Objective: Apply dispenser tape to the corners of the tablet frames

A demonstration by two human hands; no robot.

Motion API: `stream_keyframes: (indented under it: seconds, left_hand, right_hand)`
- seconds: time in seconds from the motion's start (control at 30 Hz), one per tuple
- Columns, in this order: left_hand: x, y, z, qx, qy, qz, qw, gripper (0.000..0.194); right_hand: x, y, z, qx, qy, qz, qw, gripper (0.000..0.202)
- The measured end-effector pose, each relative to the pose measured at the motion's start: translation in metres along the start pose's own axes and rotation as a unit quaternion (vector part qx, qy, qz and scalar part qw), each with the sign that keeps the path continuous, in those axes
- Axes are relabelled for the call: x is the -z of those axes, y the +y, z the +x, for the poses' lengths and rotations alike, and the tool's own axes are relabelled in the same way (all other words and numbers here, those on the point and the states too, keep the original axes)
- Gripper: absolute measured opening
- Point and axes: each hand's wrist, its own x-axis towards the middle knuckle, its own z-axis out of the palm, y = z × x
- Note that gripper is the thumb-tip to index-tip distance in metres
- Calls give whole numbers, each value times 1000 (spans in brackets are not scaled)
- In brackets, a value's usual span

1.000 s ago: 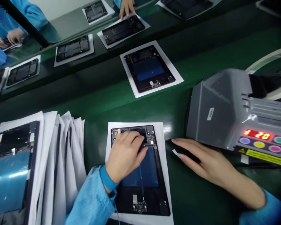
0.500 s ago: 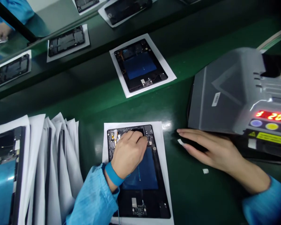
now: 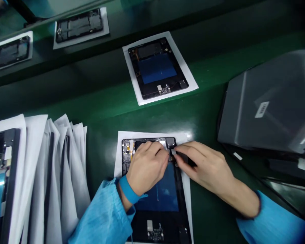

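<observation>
Hands meet over the nearest open tablet [image 3: 165,193], which lies on a white sheet [image 3: 119,159] at six o'clock on the green belt [image 3: 104,112]. Left hand [image 3: 146,167] rests on the tablet's upper part, fingers curled together and pressing down. Right hand [image 3: 205,167] comes in from four o'clock, fingertips pinched on a small pale tape piece [image 3: 173,152] at the tablet's top right corner. At nine o'clock stands a fanned stack of sheeted tablets [image 3: 53,176]. At three o'clock sits a grey dispenser machine [image 3: 269,108]. Farther off, at twelve o'clock, another open tablet [image 3: 157,67] lies on its own sheet.
</observation>
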Motion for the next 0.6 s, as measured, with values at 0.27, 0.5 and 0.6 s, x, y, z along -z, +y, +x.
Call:
stream_keyframes:
  seconds: [0.27,0.5,0.6]
  left_hand:
    - [-1,0,-1,-4,-3,8,1000,20]
    - [-1,0,0,4,-10,7,1000,20]
    - [0,1,-1,6,-10,7,1000,19]
  right_hand:
    - [-1,-1,1,2,-13,6,1000,8]
    - [-2,-1,1,13,-11,2,1000,6]
    - [-2,-1,1,15,-12,5,1000,5]
